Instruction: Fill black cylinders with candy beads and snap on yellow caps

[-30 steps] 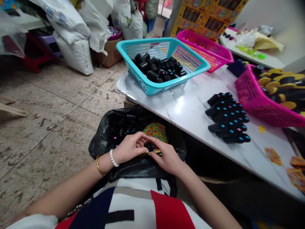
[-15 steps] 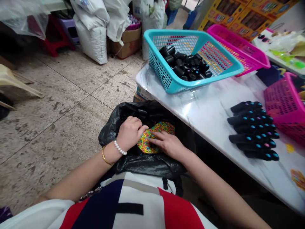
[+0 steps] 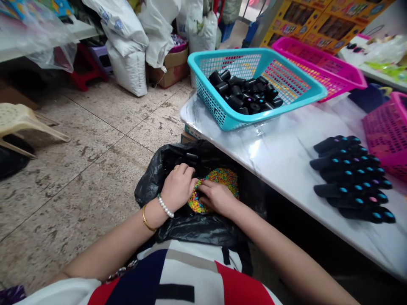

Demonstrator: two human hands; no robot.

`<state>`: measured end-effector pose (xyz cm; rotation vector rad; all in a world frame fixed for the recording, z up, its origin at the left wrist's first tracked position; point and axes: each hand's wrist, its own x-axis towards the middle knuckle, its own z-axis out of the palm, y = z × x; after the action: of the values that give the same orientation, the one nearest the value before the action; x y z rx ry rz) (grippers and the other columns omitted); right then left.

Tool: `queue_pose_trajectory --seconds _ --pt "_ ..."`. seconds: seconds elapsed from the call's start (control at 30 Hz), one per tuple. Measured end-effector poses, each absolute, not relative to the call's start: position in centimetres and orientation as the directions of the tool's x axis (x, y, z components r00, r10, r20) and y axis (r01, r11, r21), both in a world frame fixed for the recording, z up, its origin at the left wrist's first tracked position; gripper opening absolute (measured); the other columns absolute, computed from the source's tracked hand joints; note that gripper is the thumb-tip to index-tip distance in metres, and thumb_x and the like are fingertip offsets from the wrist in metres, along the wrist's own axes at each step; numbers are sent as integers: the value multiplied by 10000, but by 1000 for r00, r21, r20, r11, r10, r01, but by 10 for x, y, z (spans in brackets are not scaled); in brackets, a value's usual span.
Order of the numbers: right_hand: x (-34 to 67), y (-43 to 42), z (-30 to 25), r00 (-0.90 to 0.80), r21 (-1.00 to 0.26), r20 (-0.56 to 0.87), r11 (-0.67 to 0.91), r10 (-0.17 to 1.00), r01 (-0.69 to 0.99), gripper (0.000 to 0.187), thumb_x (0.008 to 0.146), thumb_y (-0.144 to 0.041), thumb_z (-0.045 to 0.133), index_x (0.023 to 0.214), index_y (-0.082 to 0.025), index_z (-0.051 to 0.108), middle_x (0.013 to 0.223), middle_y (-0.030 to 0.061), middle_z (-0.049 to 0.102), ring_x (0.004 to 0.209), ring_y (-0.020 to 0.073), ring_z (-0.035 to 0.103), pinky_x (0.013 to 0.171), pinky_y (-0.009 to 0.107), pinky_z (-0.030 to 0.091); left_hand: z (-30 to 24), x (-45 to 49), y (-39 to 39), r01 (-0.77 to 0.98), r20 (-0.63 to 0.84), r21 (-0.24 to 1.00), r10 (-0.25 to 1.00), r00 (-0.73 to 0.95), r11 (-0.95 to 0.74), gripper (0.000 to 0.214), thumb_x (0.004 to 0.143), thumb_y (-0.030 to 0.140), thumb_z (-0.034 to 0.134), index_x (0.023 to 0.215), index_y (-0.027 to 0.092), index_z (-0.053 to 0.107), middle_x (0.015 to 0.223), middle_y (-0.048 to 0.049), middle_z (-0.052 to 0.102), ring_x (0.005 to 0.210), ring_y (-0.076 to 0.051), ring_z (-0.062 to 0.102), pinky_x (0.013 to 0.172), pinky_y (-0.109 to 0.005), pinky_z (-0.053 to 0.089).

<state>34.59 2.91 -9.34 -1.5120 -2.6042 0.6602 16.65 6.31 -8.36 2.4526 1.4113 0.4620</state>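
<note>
Small multicoloured balls (image 3: 224,176) lie heaped in a black plastic bag (image 3: 149,186) in front of my body. My left hand (image 3: 178,186), with a pearl bracelet and a gold bangle at its wrist, is curled at the left edge of the heap. Its fingertips are hidden, and what they grip cannot be made out. From the right, my right hand (image 3: 219,197) reaches onto the balls, thumb and fingers apart around a dark spot beside my left thumb. Black cylinders (image 3: 191,156) lie in the bag behind my left hand.
A marble-patterned table (image 3: 270,156) borders the bag on the right. On it stand a turquoise basket (image 3: 229,123) of black cylinders, pink baskets (image 3: 337,76) and a stack of black tubes (image 3: 352,178) with coloured ends. A cream stool (image 3: 19,118) and white sacks (image 3: 127,63) stand leftward.
My right hand's fingers have drawn in from lying spread over the balls to curving near my left thumb. My left hand keeps its place in the bag. The whole view has shifted slightly.
</note>
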Motion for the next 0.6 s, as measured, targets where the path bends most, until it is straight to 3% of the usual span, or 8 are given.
queue_pose_trajectory --seconds 0.07,0.13,0.23,0.33,0.43,0.53,0.6 --pt "353 22 -89 -472 -650 -123 289 873 703 253 815 -236 662 1062 -193 628 936 44 649 807 164 612 728 278 495 -85 165 63 743 185 461 872 454 -485 192 904 232 487 1048 136 570 1011 -95 568 968 -219 519 893 -357 452" --pt "364 14 -84 -384 -833 -125 114 915 542 276 806 -282 677 1065 -203 624 876 13 658 752 143 621 691 259 508 -86 163 63 711 215 503 869 446 -490 172 909 213 473 1035 145 569 1005 -89 580 970 -212 526 907 -358 449" --pt "375 3 -74 -243 -926 -157 -57 957 374 286 795 -288 678 1059 -199 616 875 11 674 759 145 647 693 259 529 -85 164 62 695 200 503 852 484 -514 158 918 218 456 984 156 586 967 -80 591 940 -207 540 888 -353 455" --pt "379 -5 -65 -154 -939 -110 -51 982 341 282 781 -231 675 1055 -207 616 935 26 686 817 160 667 741 282 548 -83 165 59 723 122 427 827 548 -542 194 928 244 436 918 160 611 900 -76 590 885 -207 546 826 -342 467" --pt "382 -12 -56 -88 -895 3 42 996 444 280 782 -200 660 1059 -223 625 974 35 686 849 169 669 777 300 555 -80 165 53 744 26 308 787 617 -593 204 913 244 452 839 159 623 847 -85 584 846 -221 546 780 -351 468" --pt "388 -21 -51 -75 -809 122 142 990 571 282 796 -190 639 1075 -226 612 983 44 676 874 181 656 805 324 550 -80 165 50 734 -50 259 750 659 -628 203 901 244 472 812 153 631 837 -92 592 836 -230 559 770 -358 469" --pt "391 -27 -51 -108 -680 217 229 970 697 279 825 -173 591 1101 -218 599 1036 71 657 961 208 628 854 359 530 -80 165 51 720 -84 283 731 677 -634 195 900 253 479 848 154 640 848 -89 603 843 -227 575 770 -349 473"
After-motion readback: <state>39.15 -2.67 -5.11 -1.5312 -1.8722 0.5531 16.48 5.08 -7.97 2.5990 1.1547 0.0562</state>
